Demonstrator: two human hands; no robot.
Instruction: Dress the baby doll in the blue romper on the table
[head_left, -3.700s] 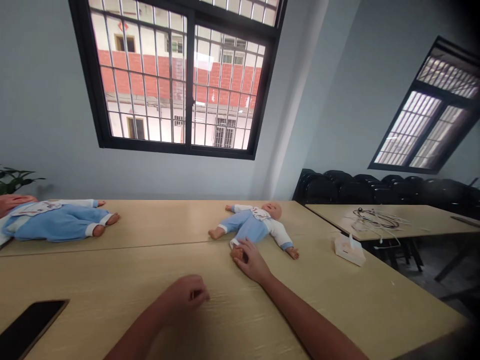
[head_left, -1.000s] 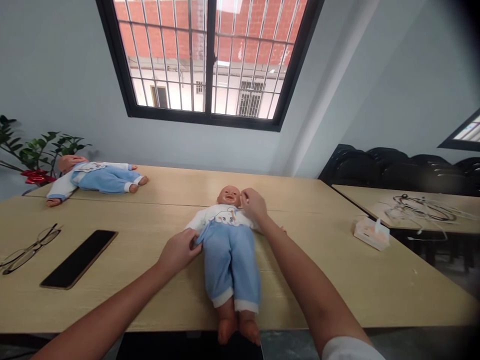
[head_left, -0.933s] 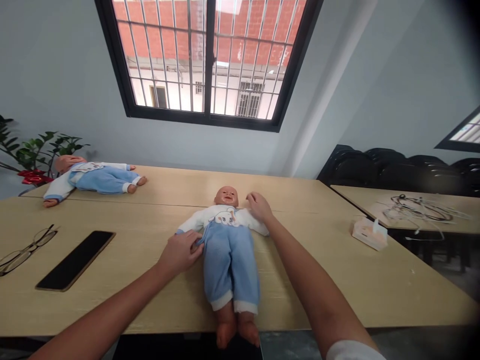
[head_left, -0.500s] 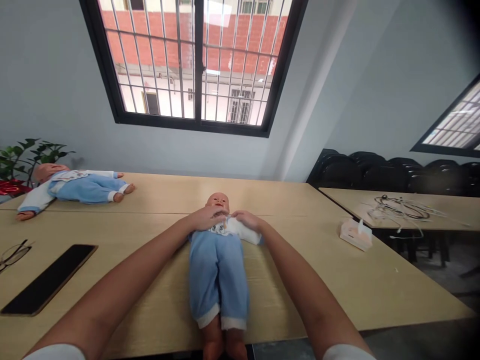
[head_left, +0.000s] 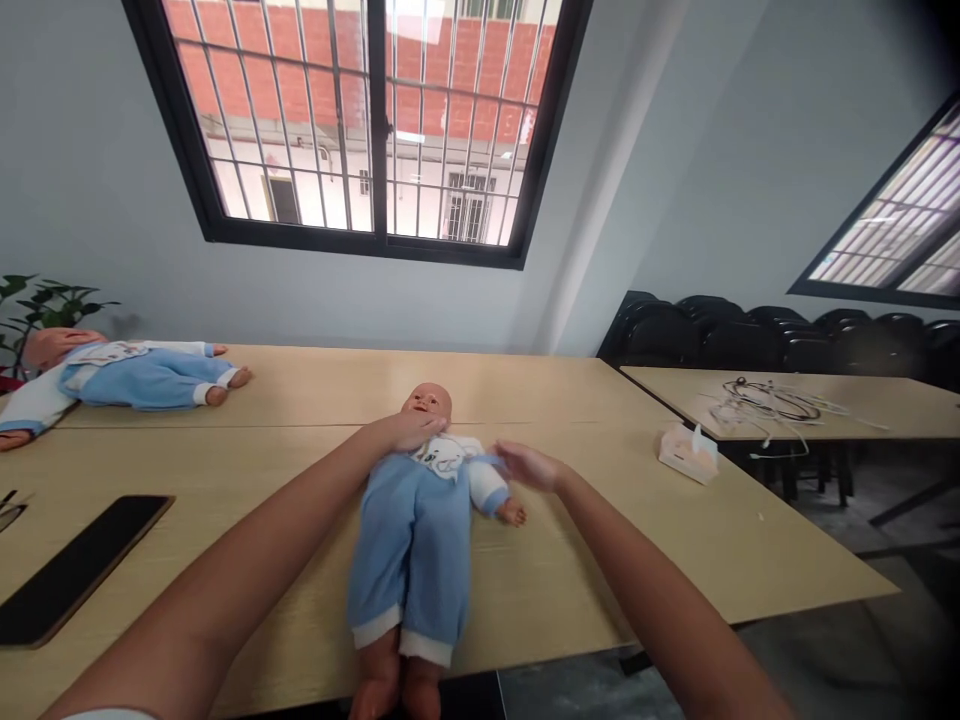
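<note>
A baby doll (head_left: 429, 400) lies on its back on the table, legs toward me, in blue trousers (head_left: 412, 550) and a white top with blue cuffs. A white bib (head_left: 444, 455) with a printed picture covers its chest. Across the doll's neck, just below the chin, rests my left hand (head_left: 415, 430), its fingers stretched out flat. My right hand (head_left: 529, 466) is above the doll's arm at the right, fingers closed on a thin light-blue strap (head_left: 486, 459) that runs from the chest. The doll's other arm is hidden behind my left forearm.
A second doll (head_left: 150, 375) in similar clothes lies at the back left, near a plant (head_left: 56, 305). A black phone (head_left: 82, 565) and part of some glasses (head_left: 11, 512) are at the left. A tissue box (head_left: 686, 455) stands right; cables (head_left: 772, 400) lie on another table.
My right hand has moved right, away from the doll's chest, drawing the blue strap out. The doll's arm on that side now shows. My left hand stays at the neck. The view has shifted slightly right.
</note>
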